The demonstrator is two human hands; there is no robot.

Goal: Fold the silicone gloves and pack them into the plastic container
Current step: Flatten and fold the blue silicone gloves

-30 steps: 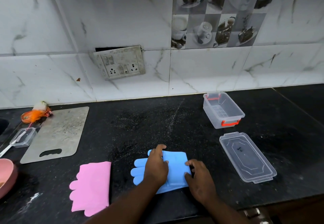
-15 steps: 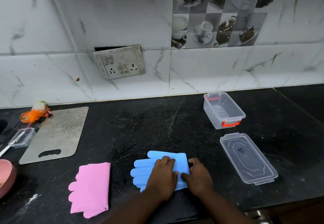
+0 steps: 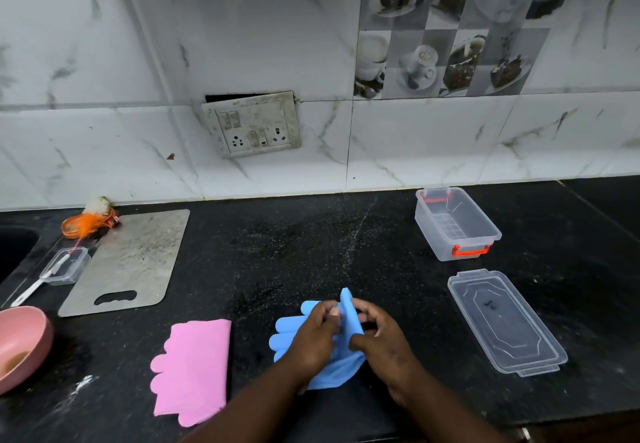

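Note:
A blue silicone glove (image 3: pixel 287 330) lies on the black counter near the front edge, its fingers pointing left. My left hand (image 3: pixel 317 335) and my right hand (image 3: pixel 382 337) both grip it, and its right part stands lifted up between them. A pink silicone glove (image 3: pixel 194 366) lies flat to the left, untouched. The clear plastic container (image 3: pixel 457 224) with orange latches stands empty at the back right. Its clear lid (image 3: pixel 505 321) lies flat in front of it.
A grey cutting board (image 3: pixel 131 262) lies at the left, with an orange scrubber (image 3: pixel 88 222) behind it. A small clear box (image 3: pixel 67 266) and a pink bowl (image 3: pixel 20 345) sit at the far left beside a sink edge. A socket plate (image 3: pixel 252 124) hangs on the tiled wall.
Both hands pressed the blue glove flat before. Now they pinch it and its right edge has risen off the counter between them.

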